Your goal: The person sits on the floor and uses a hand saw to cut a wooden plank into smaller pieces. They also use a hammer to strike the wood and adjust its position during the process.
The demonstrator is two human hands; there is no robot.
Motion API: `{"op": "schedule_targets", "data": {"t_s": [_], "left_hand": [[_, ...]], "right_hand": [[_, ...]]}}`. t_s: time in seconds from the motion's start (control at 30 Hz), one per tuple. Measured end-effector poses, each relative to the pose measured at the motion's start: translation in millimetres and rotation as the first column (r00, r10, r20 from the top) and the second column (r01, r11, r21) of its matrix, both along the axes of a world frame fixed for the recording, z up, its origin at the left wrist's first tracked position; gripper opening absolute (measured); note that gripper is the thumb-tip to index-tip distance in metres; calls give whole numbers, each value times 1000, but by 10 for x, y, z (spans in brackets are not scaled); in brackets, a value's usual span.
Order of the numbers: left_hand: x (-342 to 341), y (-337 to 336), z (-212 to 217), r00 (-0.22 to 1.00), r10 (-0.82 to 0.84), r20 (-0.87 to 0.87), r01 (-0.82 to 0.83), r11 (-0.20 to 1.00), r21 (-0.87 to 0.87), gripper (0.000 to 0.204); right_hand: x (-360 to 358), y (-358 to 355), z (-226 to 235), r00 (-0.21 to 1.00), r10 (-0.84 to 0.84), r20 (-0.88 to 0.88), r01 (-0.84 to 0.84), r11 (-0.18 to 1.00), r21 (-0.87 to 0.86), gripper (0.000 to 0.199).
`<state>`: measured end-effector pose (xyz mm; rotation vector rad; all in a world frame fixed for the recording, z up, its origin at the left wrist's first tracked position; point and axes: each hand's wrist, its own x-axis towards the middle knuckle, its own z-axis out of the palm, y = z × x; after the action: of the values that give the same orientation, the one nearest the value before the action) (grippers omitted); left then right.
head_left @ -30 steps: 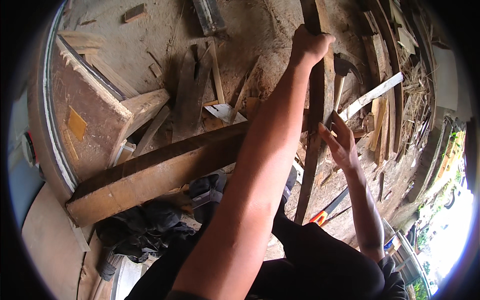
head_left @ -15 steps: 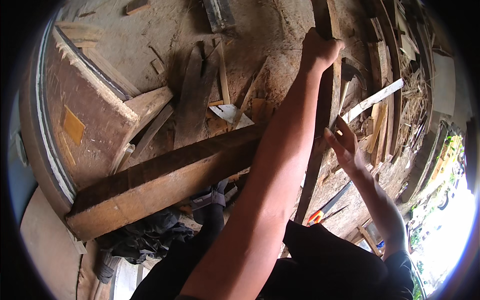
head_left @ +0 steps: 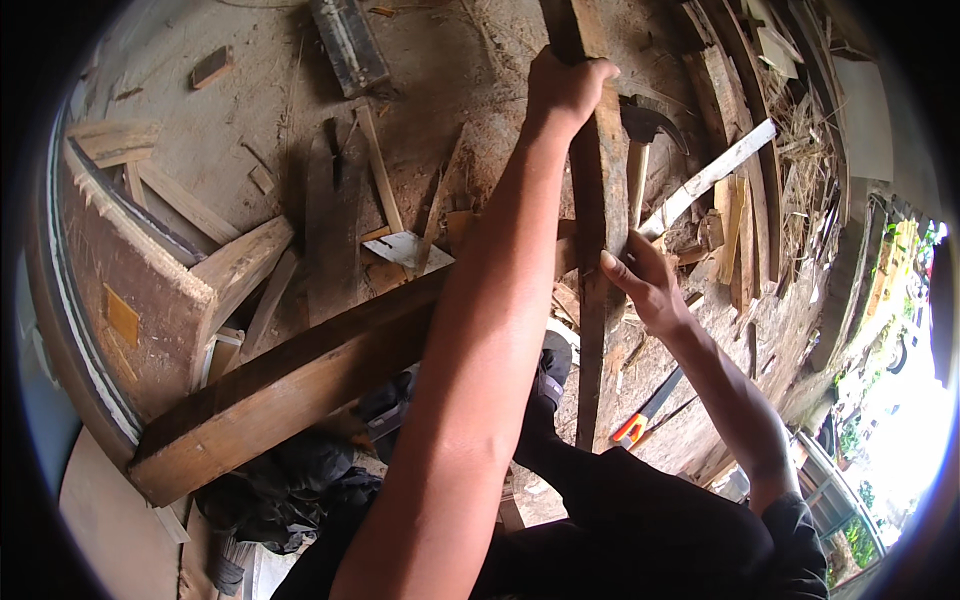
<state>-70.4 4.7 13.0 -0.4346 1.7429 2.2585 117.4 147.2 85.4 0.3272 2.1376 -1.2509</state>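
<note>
While the left hand (head_left: 570, 92) gripped the long timber (head_left: 600, 195), the right hand (head_left: 650, 288), nearer the body along it, had thumb and fingers parted at its right edge, its hold impossible to tell. Beyond the right hand sat a hammer (head_left: 638, 165); nearer the body, a saw (head_left: 655, 400); far leftward, a crumpled black heap (head_left: 275, 490).

Long squared wooden beam (head_left: 606, 190), brown, rough-faced, running front to back, crossing near thick timber's (head_left: 290, 385) right end.
</note>
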Motion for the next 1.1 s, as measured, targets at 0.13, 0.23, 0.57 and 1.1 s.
{"op": "schedule_targets", "data": {"t_s": [0.13,0.23,0.57,1.1], "left_hand": [[-19,30,-39,999,-47,-5,47,997,-67,33],[-9,22,-56,998,-52,-32,50,998,-41,34],[-23,40,-102,999,-29,-29,30,999,28,33],[-131,36,-308,995,-76,58,67,988,138,40]], "right_hand": [[72,80,-124,999,-54,-7,53,998,-32,57],[101,174,-215,999,-32,-19,33,998,60,58],[202,18,-173,974,-225,-27,226,973,38,55],[116,-27,-154,987,-58,-152,73,993,91,105]]}}
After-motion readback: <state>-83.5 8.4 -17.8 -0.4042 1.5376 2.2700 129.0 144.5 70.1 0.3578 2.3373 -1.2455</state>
